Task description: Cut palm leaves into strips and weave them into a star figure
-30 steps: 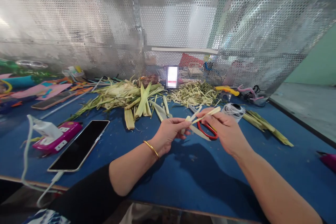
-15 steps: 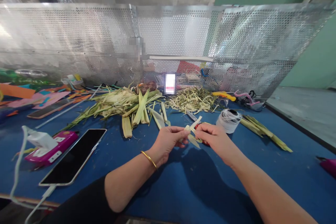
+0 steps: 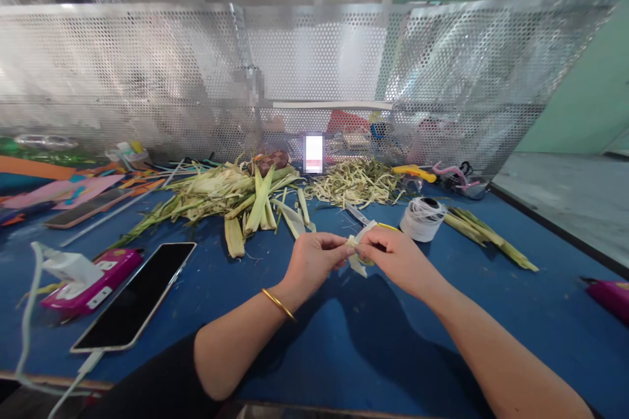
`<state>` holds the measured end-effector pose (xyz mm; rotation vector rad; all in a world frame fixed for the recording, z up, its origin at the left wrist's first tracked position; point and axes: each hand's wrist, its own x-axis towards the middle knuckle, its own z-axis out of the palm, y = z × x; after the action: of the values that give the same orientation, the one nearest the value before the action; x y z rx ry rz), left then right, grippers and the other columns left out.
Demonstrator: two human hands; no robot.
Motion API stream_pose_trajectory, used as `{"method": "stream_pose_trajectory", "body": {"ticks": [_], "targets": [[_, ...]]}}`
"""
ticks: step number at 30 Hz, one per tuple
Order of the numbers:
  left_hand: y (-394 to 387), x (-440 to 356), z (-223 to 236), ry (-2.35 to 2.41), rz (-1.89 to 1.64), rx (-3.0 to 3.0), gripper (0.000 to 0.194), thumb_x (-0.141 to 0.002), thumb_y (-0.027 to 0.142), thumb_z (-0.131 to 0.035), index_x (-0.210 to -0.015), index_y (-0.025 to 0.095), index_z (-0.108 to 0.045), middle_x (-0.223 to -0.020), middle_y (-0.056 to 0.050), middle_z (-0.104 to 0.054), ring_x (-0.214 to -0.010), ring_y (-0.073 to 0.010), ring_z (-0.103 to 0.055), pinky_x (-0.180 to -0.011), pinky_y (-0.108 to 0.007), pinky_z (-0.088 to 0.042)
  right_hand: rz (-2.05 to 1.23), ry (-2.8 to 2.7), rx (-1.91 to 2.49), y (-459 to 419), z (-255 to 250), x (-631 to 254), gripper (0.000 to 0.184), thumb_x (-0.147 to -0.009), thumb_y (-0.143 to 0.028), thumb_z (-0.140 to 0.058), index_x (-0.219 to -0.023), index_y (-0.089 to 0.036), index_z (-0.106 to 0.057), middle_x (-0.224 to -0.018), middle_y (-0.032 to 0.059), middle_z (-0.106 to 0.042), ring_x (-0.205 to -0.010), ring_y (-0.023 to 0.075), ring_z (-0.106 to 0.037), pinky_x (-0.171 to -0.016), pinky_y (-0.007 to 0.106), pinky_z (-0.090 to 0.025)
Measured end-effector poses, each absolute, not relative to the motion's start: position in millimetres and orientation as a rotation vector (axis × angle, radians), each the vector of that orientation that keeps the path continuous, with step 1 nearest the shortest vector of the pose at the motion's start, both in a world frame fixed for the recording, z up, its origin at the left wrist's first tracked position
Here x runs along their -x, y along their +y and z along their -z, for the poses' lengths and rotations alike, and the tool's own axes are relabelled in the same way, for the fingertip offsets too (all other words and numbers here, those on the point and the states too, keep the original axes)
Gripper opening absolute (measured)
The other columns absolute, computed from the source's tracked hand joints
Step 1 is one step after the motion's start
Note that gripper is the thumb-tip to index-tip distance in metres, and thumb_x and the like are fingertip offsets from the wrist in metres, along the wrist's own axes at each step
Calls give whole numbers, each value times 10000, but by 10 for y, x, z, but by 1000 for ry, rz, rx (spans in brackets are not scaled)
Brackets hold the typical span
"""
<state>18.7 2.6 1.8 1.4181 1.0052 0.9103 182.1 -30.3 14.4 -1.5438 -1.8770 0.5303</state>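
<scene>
Between my hands is a small pale green strip of plant leaf (image 3: 358,266), folded or knotted, its ends sticking out above and below the fingers. My left hand (image 3: 317,256) pinches it from the left, thumb against forefinger. From the right, my right hand (image 3: 388,252) pinches the same strip, fingertips close to those of the left. Scissors (image 3: 357,215) lie just beyond, partly covered by my right hand. A spool of white string (image 3: 422,220) stands to the right of that hand. Longer pale leaf pieces (image 3: 293,217) lie behind my left hand.
A heap of leaves and husks (image 3: 216,193) and a pile of shredded strips (image 3: 354,183) lie at the back, before a perforated metal screen (image 3: 324,52). Green stalks (image 3: 491,236) lie right. A charging phone (image 3: 137,298) and a purple power strip (image 3: 93,281) are at left.
My right hand has come closer to my left, and less of the strip shows between them. The whole view has shifted slightly.
</scene>
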Motion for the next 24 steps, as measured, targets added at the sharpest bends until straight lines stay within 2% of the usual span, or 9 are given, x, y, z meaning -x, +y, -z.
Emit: {"method": "stream_pose_trajectory", "body": {"ticks": [11,17,21,24], "targets": [[-25,-189,-75,958,-850,-1421,168,-637,297,-727,-692,139,-715,-553,0,-605,-495,-79,-512,-489,-192,-395,-591,-1911,1500,-315,-189,-1845,252,-803,-317,-480,-590,-198,-545,-660,8,-544,-651,152,-499,-609,277,-361],[-35,-193,-89,910,-797,-1440,186,-623,312,-746,-610,143,-671,-535,7,-591,-494,-79,-517,-501,-193,-409,-618,-1821,1574,-334,-204,-1820,255,-787,-340,-512,-574,-198,-518,-543,-29,-462,-541,123,-414,-528,261,-302],[-22,-184,-80,910,-778,-1471,159,-653,290,-708,-622,140,-667,-526,11,-585,-489,-77,-516,-497,-187,-403,-820,-1651,1485,-346,-193,-1790,118,-765,-308,-520,-791,-200,-560,-572,-43,-509,-529,126,-489,-541,262,-379],[-15,-179,-72,889,-742,-1476,145,-664,280,-684,-660,135,-680,-539,8,-594,-483,-75,-511,-499,-191,-412,-1000,-1630,1385,-356,-209,-1783,184,-750,-290,-507,-880,-184,-583,-632,-30,-549,-553,125,-517,-579,273,-422]]}}
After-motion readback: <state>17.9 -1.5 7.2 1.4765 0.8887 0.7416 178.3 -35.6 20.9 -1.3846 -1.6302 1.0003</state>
